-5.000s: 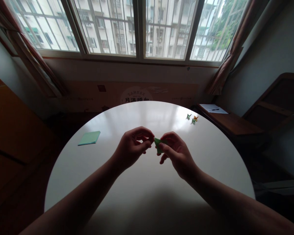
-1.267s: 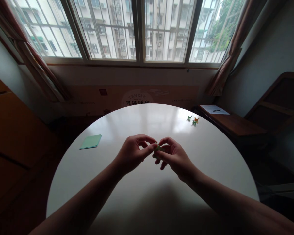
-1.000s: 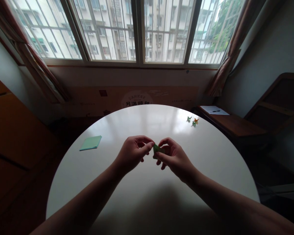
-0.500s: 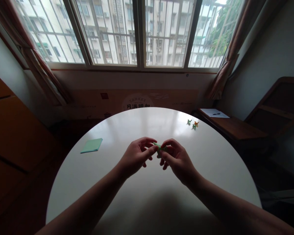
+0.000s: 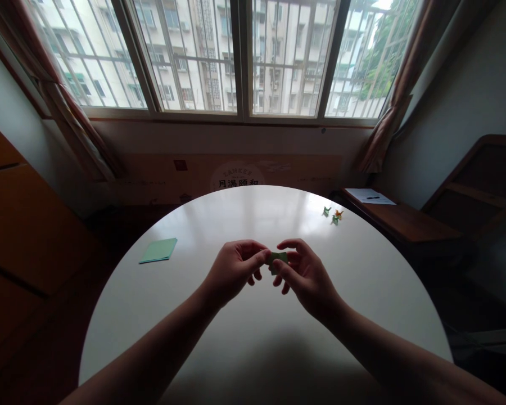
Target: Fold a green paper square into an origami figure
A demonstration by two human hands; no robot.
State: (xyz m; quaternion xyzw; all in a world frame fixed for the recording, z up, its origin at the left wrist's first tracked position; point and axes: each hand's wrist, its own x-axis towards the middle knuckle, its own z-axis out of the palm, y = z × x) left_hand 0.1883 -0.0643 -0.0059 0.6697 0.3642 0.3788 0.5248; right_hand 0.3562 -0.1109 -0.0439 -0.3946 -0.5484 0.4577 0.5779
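A small piece of folded green paper (image 5: 280, 257) is held above the middle of the white table, between my two hands. My left hand (image 5: 233, 270) pinches its left end between thumb and index finger. On the other side, the thumb of my right hand (image 5: 307, 277) presses the paper's lower front, with the middle fingers behind it. The right index finger is lifted off and curves above the paper. My fingers hide part of the folds.
A stack of light green paper squares (image 5: 158, 250) lies on the left of the round white table (image 5: 253, 360). Small folded paper figures, two green (image 5: 335, 220) and one orange (image 5: 339, 214), sit at the far right. Beyond the table, a wooden chair (image 5: 409, 222) bears a paper sheet (image 5: 370, 196) and pen.
The folded paper has turned, so a flat, wider face shows where a pointed tip stuck up before. My right index finger has lifted away from it. Both hands stay in nearly the same place.
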